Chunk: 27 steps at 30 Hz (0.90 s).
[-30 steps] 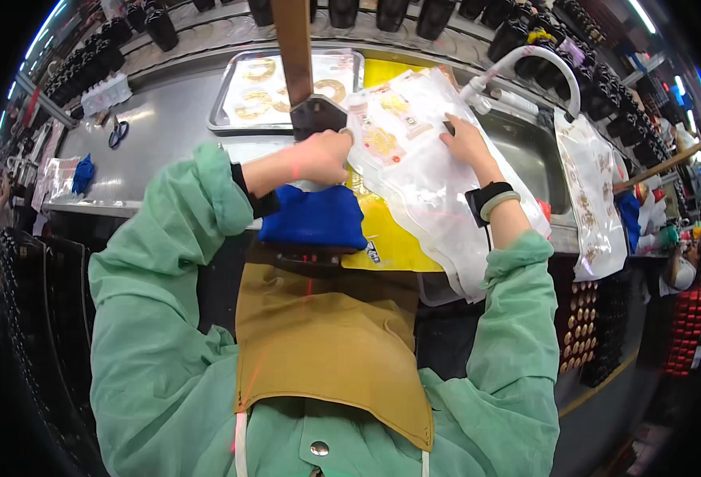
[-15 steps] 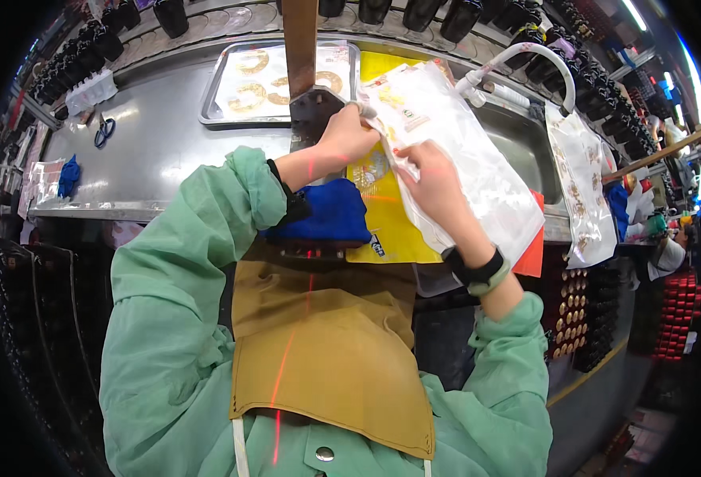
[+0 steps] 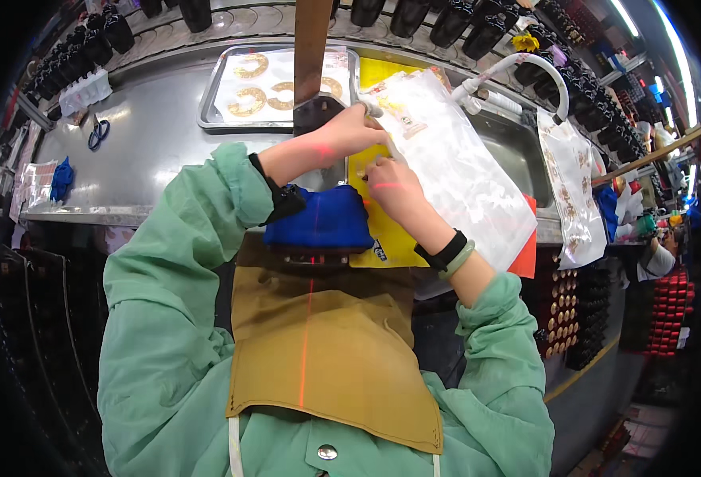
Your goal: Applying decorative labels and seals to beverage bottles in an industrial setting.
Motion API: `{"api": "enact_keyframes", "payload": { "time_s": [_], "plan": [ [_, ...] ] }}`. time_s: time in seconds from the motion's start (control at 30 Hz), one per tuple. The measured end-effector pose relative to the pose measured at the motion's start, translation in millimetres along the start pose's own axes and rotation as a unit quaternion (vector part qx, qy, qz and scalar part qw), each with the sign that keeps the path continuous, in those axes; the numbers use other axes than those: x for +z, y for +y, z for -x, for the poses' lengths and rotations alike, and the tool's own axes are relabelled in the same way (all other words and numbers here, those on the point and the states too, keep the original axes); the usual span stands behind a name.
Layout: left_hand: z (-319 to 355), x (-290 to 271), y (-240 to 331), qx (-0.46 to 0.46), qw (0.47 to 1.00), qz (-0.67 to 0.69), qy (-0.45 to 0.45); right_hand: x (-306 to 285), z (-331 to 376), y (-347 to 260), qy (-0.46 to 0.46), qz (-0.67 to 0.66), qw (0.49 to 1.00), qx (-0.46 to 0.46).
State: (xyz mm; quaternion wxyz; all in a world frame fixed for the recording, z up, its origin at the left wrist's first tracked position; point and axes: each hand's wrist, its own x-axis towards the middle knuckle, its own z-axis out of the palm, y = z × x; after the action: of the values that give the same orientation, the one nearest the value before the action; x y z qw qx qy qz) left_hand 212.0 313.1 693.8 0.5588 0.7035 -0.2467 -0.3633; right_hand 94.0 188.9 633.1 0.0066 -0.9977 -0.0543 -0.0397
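Observation:
My left hand (image 3: pixel 356 129) grips the upper left corner of a large clear plastic bag (image 3: pixel 462 171) that lies over a yellow board (image 3: pixel 386 230) on the steel counter (image 3: pixel 139 159). My right hand (image 3: pixel 394 189) pinches the bag's left edge just below the left hand. Small pale pieces show inside the bag near its top. A blue cloth pad (image 3: pixel 318 220) sits at the counter's front edge, right under both wrists. A dark upright machine part (image 3: pixel 312 71) stands just behind my left hand.
A metal tray (image 3: pixel 267 83) with golden ring-shaped pieces lies at the back. A sink (image 3: pixel 517 139) with a white curved faucet (image 3: pixel 525 67) is on the right, with another printed bag (image 3: pixel 573 191) hanging beside it. Scissors (image 3: pixel 96 131) and a blue rag (image 3: pixel 62 179) lie far left.
My right hand left the bag's top right edge and came down left to its near left edge. The bag has been laid flatter, stretching to the right.

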Motion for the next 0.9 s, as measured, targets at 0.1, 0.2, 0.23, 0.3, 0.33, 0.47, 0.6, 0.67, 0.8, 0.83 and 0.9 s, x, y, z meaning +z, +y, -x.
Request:
{"api": "enact_keyframes", "payload": {
  "time_s": [0.1, 0.2, 0.23, 0.3, 0.33, 0.47, 0.6, 0.67, 0.8, 0.83, 0.9],
  "plan": [
    [16, -12, 3, 0.011, 0.999, -0.047, 0.007, -11, -1, -11, 0.047, -0.026, 0.998, 0.038],
    [44, -31, -1, 0.036, 0.999, -0.015, 0.002, -32, 15, -10, 0.129, -0.259, 0.954, 0.085],
    [59, -38, -6, 0.060, 0.998, -0.008, 0.021, -41, 32, -5, 0.163, -0.325, 0.925, 0.113],
    [90, -52, -13, 0.110, 0.993, -0.028, 0.038, -64, 72, 23, 0.203, -0.437, 0.846, 0.226],
    [103, -57, -16, 0.150, 0.987, -0.049, 0.025, -73, 99, 40, 0.242, -0.485, 0.797, 0.267],
    [154, -32, -39, 0.169, 0.959, -0.219, 0.063, -86, 239, 105, 0.503, -0.354, 0.614, 0.495],
    [171, 7, -53, 0.279, 0.844, -0.459, 0.021, -49, 369, 128, 0.610, -0.156, 0.501, 0.594],
    [172, 17, -51, 0.326, 0.831, -0.451, 0.022, -15, 404, 128, 0.620, -0.144, 0.435, 0.638],
    [173, 26, -45, 0.262, 0.845, -0.463, 0.061, 73, 389, 133, 0.586, -0.187, 0.438, 0.656],
    [174, 27, -43, 0.241, 0.850, -0.465, 0.048, 92, 374, 135, 0.477, -0.195, 0.561, 0.647],
    [177, 28, -40, 0.238, 0.859, -0.451, 0.050, 124, 352, 133, 0.214, -0.186, 0.646, 0.709]
  ]
}}
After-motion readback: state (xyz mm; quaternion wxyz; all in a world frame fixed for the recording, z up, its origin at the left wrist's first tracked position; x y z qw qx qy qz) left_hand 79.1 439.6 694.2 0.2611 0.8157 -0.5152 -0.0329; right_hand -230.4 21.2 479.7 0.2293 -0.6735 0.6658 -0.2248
